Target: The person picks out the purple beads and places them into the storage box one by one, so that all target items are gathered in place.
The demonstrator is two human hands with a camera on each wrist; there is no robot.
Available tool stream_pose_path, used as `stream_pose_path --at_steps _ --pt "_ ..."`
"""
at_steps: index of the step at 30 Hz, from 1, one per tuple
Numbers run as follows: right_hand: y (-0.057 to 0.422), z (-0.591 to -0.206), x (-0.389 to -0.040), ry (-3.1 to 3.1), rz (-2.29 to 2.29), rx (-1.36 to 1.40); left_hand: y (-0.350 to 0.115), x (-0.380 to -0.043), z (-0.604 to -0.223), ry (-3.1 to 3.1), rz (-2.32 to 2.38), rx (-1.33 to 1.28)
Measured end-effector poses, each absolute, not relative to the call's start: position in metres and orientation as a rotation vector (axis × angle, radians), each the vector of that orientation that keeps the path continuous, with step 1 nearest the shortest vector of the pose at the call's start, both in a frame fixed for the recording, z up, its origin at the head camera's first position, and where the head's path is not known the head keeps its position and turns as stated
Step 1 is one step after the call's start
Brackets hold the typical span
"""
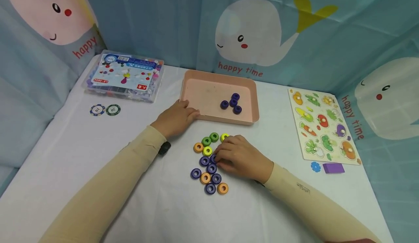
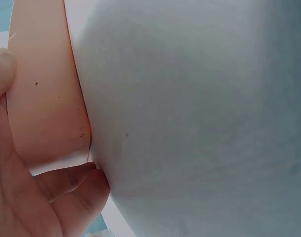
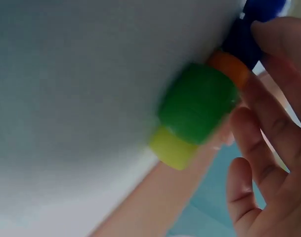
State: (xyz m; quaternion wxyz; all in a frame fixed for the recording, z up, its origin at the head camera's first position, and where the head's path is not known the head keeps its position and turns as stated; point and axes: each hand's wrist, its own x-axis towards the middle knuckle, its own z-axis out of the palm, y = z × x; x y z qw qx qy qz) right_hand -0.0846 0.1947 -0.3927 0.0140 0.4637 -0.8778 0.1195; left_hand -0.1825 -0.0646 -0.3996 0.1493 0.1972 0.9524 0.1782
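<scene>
Ring (image 1: 212, 157) pinched by the right hand (image 1: 242, 158), amid other rings (image 1: 211, 172) on the bench (image 1: 157, 206) off the tray's (image 1: 226, 119) near edge, probably lifts cleanest straight up while the left hand (image 1: 175, 118) grips the tray's near-left corner; the curtain (image 1: 150, 24) reads "happy time", the right sleeve (image 1: 314, 204) seemingly "Let's Slim".

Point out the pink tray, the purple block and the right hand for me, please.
Pink tray (image 1: 205, 97): head view, on the bare floor.
Purple block (image 1: 333, 168): head view, on its upper face.
Right hand (image 1: 243, 157): head view, on the back.
</scene>
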Motion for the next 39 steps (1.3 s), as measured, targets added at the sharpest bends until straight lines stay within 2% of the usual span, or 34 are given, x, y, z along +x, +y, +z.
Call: stream_pose_path --at_steps 5,11,17,23,26,29,34,39 --pt "0.197 -0.359 -0.102 -2.678 0.527 1.383 -0.065 -0.181 -0.400 2.728 0.524 0.553" --pt "0.197 -0.326 -0.187 -2.855 0.606 1.000 -0.065 -0.180 -0.400 2.738 0.534 0.529" --pt "0.188 -0.336 -0.265 -3.245 0.484 0.709 -0.064 -0.180 -0.402 2.747 0.541 0.533" --pt "0.186 -0.350 -0.289 -3.390 0.328 0.649 -0.065 -0.178 -0.400 2.753 0.541 0.543" --pt "0.188 -0.348 -0.285 -3.372 0.286 0.646 -0.064 -0.178 -0.399 2.750 0.537 0.528" --pt "0.191 -0.341 -0.266 -3.265 0.315 0.712 -0.064 -0.178 -0.399 2.743 0.539 0.509" --pt "0.189 -0.337 -0.193 -3.013 0.548 1.126 -0.064 -0.179 -0.397 2.736 0.528 0.525" --pt "0.184 -0.348 -0.118 -2.854 0.641 1.523 -0.065 -0.179 -0.397 2.742 0.515 0.546"
